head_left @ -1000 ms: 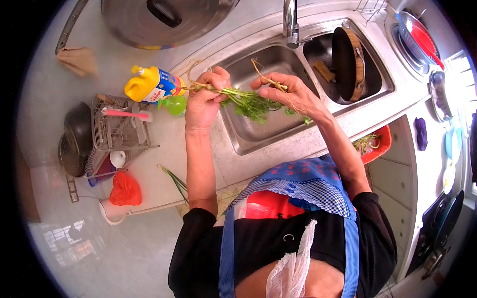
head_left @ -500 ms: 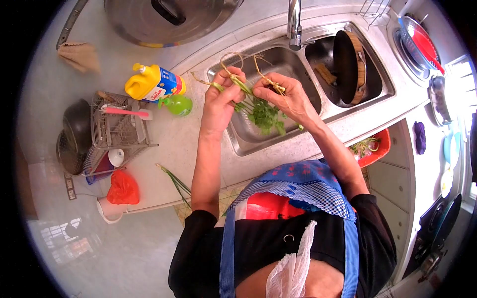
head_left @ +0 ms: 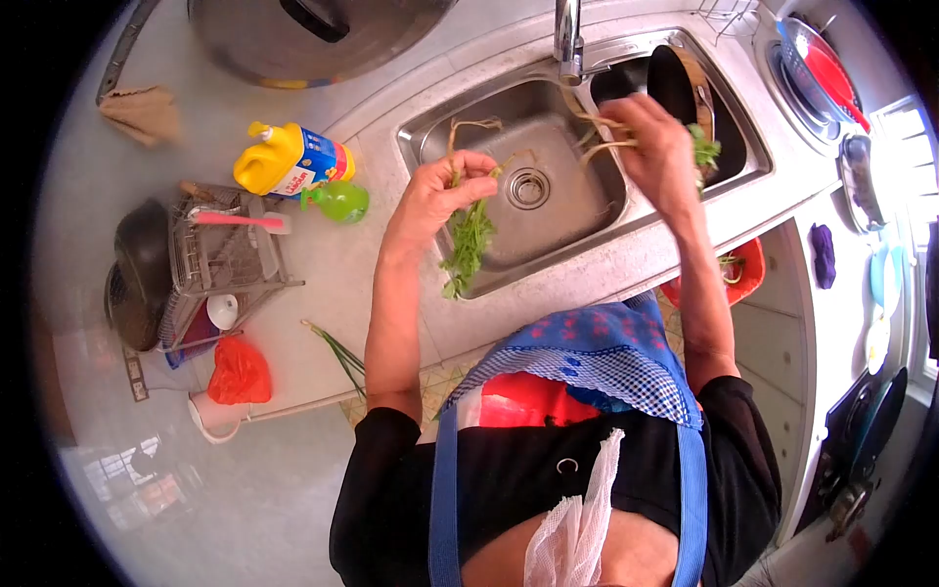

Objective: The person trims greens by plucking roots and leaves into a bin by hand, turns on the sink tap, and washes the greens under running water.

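My left hand [head_left: 442,203] pinches a sprig of cilantro [head_left: 469,247] over the left edge of the left sink basin [head_left: 577,230]. Its green leaves hang below my fingers, and a pale root curls up above them. More cilantro [head_left: 703,147] is gripped in my right hand [head_left: 653,155], above the divider and the right basin. Leaves stick out on the right of that hand, while long pale roots point left over the left basin. My right fingers are partly smeared by motion.
A dark pan [head_left: 675,88] stands in the right basin, behind my right hand. The faucet [head_left: 568,44] rises behind the basins. A yellow jug [head_left: 279,161], a green bottle [head_left: 337,203] and a dish rack [head_left: 230,240] stand left. Below the counter is a red basin [head_left: 747,272].
My hands were close together at the cilantro; now they are apart. The right hand has moved right and up with some cilantro, and the left keeps a sprig. The sink drain has come into view.
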### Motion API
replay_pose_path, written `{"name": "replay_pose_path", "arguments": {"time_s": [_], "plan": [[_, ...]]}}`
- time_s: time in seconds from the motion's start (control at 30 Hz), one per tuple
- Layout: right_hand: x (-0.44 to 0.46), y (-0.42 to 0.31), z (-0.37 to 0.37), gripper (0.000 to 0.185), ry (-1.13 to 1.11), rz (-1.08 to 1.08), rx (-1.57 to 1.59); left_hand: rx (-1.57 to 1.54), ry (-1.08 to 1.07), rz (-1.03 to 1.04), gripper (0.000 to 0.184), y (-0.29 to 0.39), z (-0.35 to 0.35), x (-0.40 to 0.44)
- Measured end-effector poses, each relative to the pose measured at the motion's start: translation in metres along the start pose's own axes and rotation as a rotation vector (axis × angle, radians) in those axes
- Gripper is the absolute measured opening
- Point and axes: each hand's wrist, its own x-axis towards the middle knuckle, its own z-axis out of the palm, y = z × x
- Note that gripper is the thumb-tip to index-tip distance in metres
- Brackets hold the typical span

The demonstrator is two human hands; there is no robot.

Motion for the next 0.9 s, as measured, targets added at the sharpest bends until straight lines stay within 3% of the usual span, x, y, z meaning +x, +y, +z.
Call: {"name": "replay_pose_path", "arguments": {"time_s": [0.1, 0.17, 0.37, 0.5, 0.63, 0.73, 0.83, 0.87, 0.9], "plan": [[-0.024, 0.01, -0.047, 0.022, 0.001, 0.187, 0.025, -0.106, -0.019, 0.027, 0.022, -0.001, -0.007, 0.005], [-0.052, 0.025, -0.073, 0.021, 0.101, 0.338, 0.247, -0.205, -0.039, 0.06, 0.023, 0.0, -0.013, 0.01], [-0.143, 0.056, -0.131, 0.031, 0.581, 0.813, -0.043, -0.452, -0.012, 0.09, 0.027, -0.009, -0.027, 0.022], [-0.248, 0.166, -0.116, 0.023, 0.809, 0.779, 0.178, -0.533, -0.025, 0.137, 0.031, -0.015, -0.039, 0.028], [-0.337, 0.256, -0.057, 0.022, 0.631, 1.085, 0.174, -0.657, -0.055, 0.188, 0.03, -0.012, -0.04, 0.031], [-0.353, 0.264, -0.037, 0.025, 0.432, 1.17, 0.112, -0.711, -0.095, 0.21, 0.03, -0.012, -0.044, 0.032], [-0.333, 0.242, -0.054, 0.022, 0.379, 1.178, -0.126, -0.818, -0.158, 0.218, 0.029, -0.01, -0.045, 0.03], [-0.337, 0.247, -0.057, 0.019, 0.525, 1.001, -0.036, -0.859, -0.166, 0.215, 0.029, -0.01, -0.046, 0.03], [-0.335, 0.249, -0.066, 0.02, 0.541, 1.01, 0.045, -0.899, -0.175, 0.214, 0.029, -0.011, -0.047, 0.031]]}}
